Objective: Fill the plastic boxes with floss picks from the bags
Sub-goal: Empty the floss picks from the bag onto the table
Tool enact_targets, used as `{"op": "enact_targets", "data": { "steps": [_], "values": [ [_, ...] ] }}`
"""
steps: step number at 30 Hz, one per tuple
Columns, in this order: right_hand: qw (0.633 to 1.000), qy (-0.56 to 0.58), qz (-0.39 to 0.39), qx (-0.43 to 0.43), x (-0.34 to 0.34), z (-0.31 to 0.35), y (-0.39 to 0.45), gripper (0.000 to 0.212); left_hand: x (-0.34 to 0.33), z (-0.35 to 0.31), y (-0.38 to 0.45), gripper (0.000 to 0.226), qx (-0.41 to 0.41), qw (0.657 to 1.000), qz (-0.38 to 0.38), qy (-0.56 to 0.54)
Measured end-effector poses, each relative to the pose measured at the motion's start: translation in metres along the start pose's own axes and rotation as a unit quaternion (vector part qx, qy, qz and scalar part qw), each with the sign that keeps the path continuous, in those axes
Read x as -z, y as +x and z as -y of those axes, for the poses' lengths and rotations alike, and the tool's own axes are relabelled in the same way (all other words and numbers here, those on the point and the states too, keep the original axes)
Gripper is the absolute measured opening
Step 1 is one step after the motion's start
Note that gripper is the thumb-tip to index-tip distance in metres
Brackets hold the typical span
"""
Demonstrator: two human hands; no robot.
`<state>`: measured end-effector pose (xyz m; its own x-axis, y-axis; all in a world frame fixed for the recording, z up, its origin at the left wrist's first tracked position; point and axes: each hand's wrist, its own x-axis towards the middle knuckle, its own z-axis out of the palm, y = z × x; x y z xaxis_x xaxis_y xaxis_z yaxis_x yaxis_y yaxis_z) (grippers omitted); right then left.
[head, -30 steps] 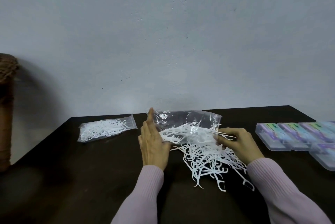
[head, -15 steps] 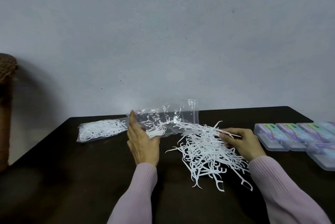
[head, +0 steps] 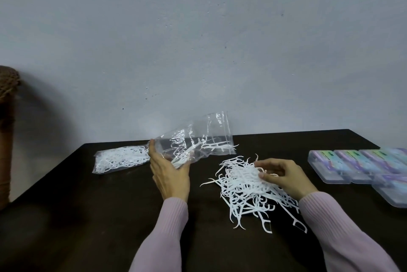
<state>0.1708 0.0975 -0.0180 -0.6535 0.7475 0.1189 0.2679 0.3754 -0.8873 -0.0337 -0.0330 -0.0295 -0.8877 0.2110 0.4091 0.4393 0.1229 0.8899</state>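
My left hand (head: 170,175) grips a clear plastic bag (head: 198,139) by its closed end and holds it lifted and tilted, mouth to the right; a few white floss picks remain inside. A loose pile of white floss picks (head: 246,190) lies on the dark table (head: 88,216) in front of me. My right hand (head: 284,175) rests on the pile's right side with curled fingers touching the picks. A second, full bag of floss picks (head: 119,159) lies at the back left. Several clear plastic boxes (head: 352,166) with coloured labels sit closed at the right.
A grey wall (head: 198,51) stands right behind the table's far edge. A brown woven object (head: 6,135) stands off the table at the far left. More boxes run out of view at the right edge.
My left hand has pulled the bag up and to the left, off the pile, emptying most picks onto the table. My right hand has stayed on the pile, fingers now curled over it.
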Motion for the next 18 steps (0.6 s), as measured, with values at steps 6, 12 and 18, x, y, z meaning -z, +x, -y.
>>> {"op": "enact_targets", "data": {
  "steps": [6,12,18],
  "values": [
    [0.996,0.007,-0.045,0.074,-0.002,0.005,-0.003,0.02,-0.003,-0.004,-0.007,0.106,-0.023,0.998,0.057,-0.023],
    [0.986,0.079,-0.107,0.1,0.002,0.009,-0.004,0.009,-0.003,-0.016,-0.02,0.107,-0.068,0.988,0.126,-0.052],
    [0.987,0.154,0.02,0.048,-0.004,0.009,-0.003,0.024,-0.002,-0.02,-0.026,0.109,-0.096,0.984,0.141,-0.05]
  ]
}}
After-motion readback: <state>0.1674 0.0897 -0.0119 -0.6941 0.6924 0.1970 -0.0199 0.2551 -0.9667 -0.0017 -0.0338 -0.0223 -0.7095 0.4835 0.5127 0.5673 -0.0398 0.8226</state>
